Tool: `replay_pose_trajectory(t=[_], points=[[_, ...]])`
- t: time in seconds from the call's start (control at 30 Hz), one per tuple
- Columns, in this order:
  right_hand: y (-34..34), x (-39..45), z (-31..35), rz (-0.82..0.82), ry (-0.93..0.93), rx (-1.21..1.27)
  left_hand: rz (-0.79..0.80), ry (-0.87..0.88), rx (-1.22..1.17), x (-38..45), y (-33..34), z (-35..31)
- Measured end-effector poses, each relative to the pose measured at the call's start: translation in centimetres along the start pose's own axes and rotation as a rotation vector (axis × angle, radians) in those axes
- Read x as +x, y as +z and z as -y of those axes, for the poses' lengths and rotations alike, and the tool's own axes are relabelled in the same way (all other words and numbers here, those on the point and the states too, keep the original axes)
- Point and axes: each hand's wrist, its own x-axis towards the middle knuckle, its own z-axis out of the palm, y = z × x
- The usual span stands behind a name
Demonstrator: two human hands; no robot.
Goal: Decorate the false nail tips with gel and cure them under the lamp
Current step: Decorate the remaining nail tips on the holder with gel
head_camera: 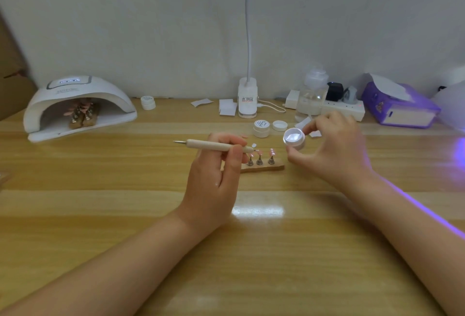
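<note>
- Wooden nail stand [264, 167]: narrow strip at mid-table [125, 215]; metal pegs upright on it carry pink false nail tips [271, 151].
- Left hand [216, 172]: just left of the stand, fingers curled round a dotting tool [216, 145]; pale wooden handle, metal point at each end, lying level, right point over the tips.
- Right hand [332, 147]: just right of the stand, pinching a small open gel pot [294, 138], white, tilted toward the camera, glossy whitish fill.
- Closed gel pot [261, 128] and loose lid [279, 125]: just behind the stand.
- Curing lamp [78, 107]: far left of the stand, white dome, display lit; two more loaded stands inside.
</note>
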Motion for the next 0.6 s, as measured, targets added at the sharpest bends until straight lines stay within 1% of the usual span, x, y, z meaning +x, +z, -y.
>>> replay_pose_trajectory(t=[0.13, 0.23, 0.33, 0.47, 0.6], points=[[-0.8, -0.3, 2.5, -0.055, -0.205, -0.015, 0.02, 0.029, 0.003, 0.0, 0.0, -0.4], [-0.8, -0.9, 3.8, -0.081, -0.293, -0.025, 0.009, 0.02, 0.007, 0.2, 0.0, -0.4], [-0.6, -1.3, 4.3, -0.091, -0.332, -0.03, 0.029, 0.029, 0.04, 0.1, -0.1, -0.4], [-0.4, -1.5, 4.3, -0.09, -0.339, -0.025, 0.045, 0.04, 0.117, 0.2, 0.0, -0.5], [-0.5, -1.5, 4.6, -0.101, -0.36, -0.009, 0.05, 0.015, 0.128, 0.3, 0.0, -0.4]])
